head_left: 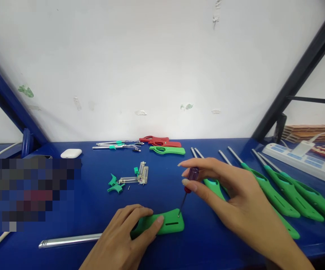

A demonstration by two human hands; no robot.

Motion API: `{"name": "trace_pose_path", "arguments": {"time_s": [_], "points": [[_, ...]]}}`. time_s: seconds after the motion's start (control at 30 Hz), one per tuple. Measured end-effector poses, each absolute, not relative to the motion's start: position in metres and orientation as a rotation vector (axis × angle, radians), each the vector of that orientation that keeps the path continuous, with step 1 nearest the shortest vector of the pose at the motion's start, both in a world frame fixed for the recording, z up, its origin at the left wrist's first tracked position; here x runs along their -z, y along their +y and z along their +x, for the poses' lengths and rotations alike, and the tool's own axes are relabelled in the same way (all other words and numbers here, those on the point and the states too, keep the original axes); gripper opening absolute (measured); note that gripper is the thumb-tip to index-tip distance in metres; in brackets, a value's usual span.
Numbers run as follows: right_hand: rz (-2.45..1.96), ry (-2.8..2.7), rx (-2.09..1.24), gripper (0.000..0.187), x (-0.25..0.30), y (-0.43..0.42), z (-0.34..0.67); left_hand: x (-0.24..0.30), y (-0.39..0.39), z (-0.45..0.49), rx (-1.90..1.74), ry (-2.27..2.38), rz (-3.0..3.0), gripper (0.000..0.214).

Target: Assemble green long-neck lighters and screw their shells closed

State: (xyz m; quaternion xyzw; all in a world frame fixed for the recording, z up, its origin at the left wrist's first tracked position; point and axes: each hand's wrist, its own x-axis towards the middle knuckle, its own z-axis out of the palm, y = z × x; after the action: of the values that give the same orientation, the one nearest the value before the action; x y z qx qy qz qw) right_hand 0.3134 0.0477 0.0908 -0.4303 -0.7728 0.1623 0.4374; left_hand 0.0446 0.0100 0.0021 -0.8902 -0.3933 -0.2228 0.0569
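Note:
A green long-nosed gas lighter (170, 217) lies flat on the blue table, its silver barrel pointing left. My left hand (123, 232) grips its handle, thumb on top and fingers over the far edge, hiding the trigger area. Between the thumb and fingers of my right hand (224, 191) is a small screwdriver (192, 176) with a dark purple-red handle. It leans slightly, and its tip meets a screw hole near the handle's right end. Beyond the lighter are green triggers (116, 185), clear fuel tanks (142, 174) and a tiny screw (128, 188).
Several green lighters (280, 187) lie at the right, below a white power strip (294, 161). Red handle shells (162, 142), a green shell (168, 150) and metal barrels with wires (117, 145) rest along the wall. A white earphone case (71, 153) is at the left.

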Motion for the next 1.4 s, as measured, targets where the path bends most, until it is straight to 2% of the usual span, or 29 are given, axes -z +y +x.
{"name": "trace_pose_path", "arguments": {"time_s": [0.33,0.57,0.77,0.93,1.1,1.2,1.27,1.4], "points": [[-1.032,-2.003,-0.420,0.030,-0.090,0.048,0.312,-0.002,0.011,0.044,0.667,-1.182,-2.699,0.056],[-0.956,-2.027,-0.421,0.023,-0.089,0.052,0.311,-0.001,0.011,0.043,0.666,-1.135,-2.693,0.050],[-0.899,-2.036,-0.567,0.040,-0.091,0.049,0.315,-0.003,0.010,0.044,0.653,-1.153,-2.679,0.049],[-0.945,-2.031,-0.382,0.026,-0.088,0.051,0.315,0.000,0.016,0.040,0.652,-1.055,-2.691,0.050],[-0.822,-2.043,-0.697,0.034,-0.086,0.053,0.315,0.002,0.019,0.039,0.649,-1.014,-2.672,0.047],[-0.780,-1.986,-0.710,0.016,-0.087,0.054,0.314,0.002,0.018,0.039,0.646,-1.022,-2.658,0.047],[-0.776,-1.984,-0.617,0.013,-0.088,0.055,0.314,0.003,0.018,0.038,0.641,-1.016,-2.654,0.048],[-0.763,-2.080,-0.644,0.034,-0.091,0.052,0.316,0.005,0.020,0.036,0.628,-0.968,-2.662,0.050]]}}
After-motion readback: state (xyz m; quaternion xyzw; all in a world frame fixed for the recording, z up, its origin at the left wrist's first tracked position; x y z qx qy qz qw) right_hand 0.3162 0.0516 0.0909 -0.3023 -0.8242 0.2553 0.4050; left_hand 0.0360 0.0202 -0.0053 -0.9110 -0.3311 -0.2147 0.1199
